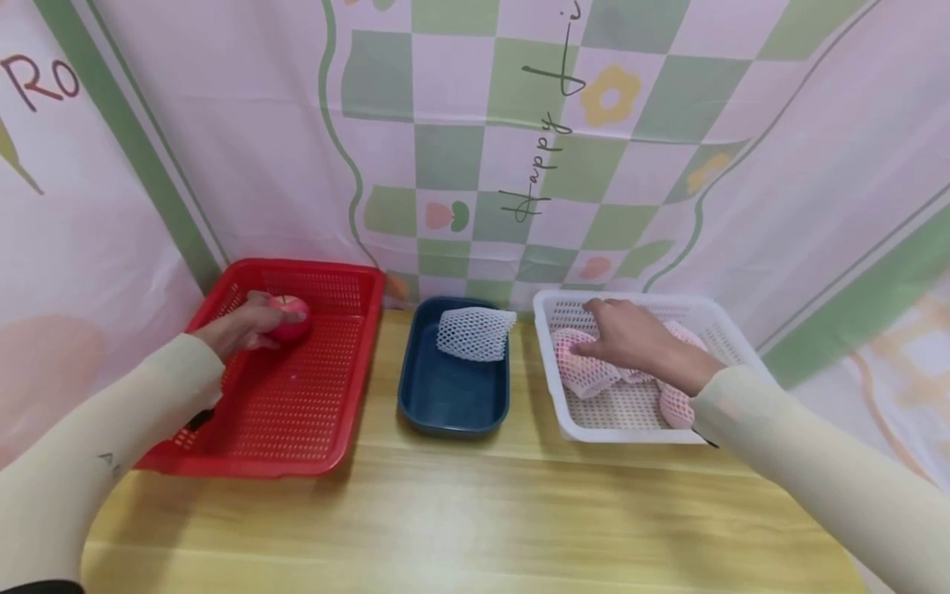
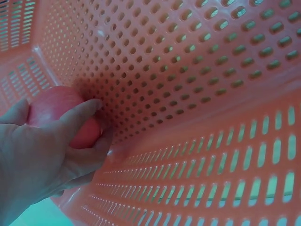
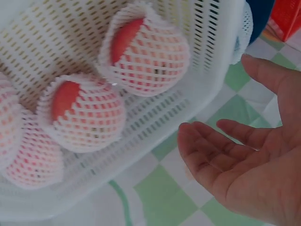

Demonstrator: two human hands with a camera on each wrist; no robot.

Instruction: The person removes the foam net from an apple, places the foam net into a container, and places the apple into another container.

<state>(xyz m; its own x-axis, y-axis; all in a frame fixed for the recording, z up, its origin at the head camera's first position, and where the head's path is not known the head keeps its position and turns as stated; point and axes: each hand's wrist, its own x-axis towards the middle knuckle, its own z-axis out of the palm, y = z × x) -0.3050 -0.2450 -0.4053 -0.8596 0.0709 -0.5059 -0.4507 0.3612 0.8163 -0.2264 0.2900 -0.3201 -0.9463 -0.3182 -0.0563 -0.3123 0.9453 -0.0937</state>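
At the back left of the red basket point(image 1: 304, 404), my left hand point(image 1: 251, 324) grips a bare red apple point(image 1: 293, 320). Thumb and fingers curve round the apple in the left wrist view, close to the basket's perforated bottom. My right hand point(image 1: 634, 334) hovers over the white basket point(image 1: 616, 435), holding nothing. Its fingers point(image 3: 202, 153) are loosely bent and apart from the fruit in the right wrist view. Several apples in pinkish-white foam nets lie in that basket, among them a netted apple point(image 3: 150, 56) nearest this hand. In the head view the hand partly hides them.
Between the baskets stands a dark blue tray point(image 1: 453, 404) with an empty white foam net point(image 1: 475, 334) at its back right, overhanging the rim. All three containers stand on a wooden table point(image 1: 460, 511). Behind them hangs a checked curtain point(image 1: 445, 157).
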